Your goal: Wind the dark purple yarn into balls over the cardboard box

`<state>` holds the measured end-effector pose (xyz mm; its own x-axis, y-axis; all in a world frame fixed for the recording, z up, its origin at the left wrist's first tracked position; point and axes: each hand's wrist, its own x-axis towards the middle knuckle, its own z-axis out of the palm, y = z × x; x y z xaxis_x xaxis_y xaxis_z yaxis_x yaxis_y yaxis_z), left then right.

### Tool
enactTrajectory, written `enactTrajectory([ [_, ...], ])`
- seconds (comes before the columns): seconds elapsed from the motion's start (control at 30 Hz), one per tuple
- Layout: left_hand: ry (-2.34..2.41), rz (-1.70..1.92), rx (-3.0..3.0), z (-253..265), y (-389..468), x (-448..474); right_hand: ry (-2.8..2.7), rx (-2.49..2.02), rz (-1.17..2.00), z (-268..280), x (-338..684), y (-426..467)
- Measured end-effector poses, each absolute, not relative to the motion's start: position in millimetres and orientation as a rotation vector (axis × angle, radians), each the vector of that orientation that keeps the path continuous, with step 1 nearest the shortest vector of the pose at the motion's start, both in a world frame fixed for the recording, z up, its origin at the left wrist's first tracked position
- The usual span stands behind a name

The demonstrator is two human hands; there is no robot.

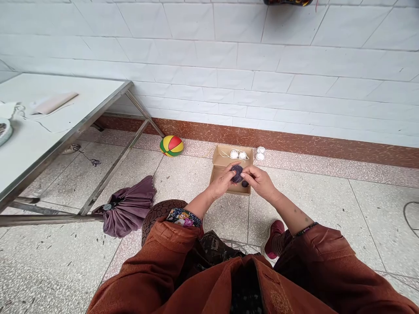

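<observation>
A dark purple-grey ball of yarn (237, 173) is held in my left hand (223, 182), its fingers wrapped round the left side. My right hand (261, 180) pinches at the yarn on the ball's right edge; a single strand is too fine to make out. Beneath both hands is an open cardboard box (216, 174) on the floor. A small dark ball (245, 184) lies in its near half, close under my right fingers. White yarn balls (234, 154) with loose strands sit in the far half.
More white balls (260, 153) stand right of the box. Against the wall lies a colourful ball (172, 145). A metal-framed table (98, 89) is at left, with a purple cloth (131, 207) by its leg. A dark thread tangle (94, 162) lies under the table.
</observation>
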<state>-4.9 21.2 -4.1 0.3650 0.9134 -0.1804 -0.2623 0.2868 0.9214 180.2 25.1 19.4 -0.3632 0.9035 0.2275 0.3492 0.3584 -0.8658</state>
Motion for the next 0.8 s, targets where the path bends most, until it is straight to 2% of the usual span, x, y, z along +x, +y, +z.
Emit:
enactTrajectory([
  [0.8,0.535,0.802,0.853,9.0,5.8,-1.7,-1.456,-1.109,1.165,7.8,177.0,38.5],
])
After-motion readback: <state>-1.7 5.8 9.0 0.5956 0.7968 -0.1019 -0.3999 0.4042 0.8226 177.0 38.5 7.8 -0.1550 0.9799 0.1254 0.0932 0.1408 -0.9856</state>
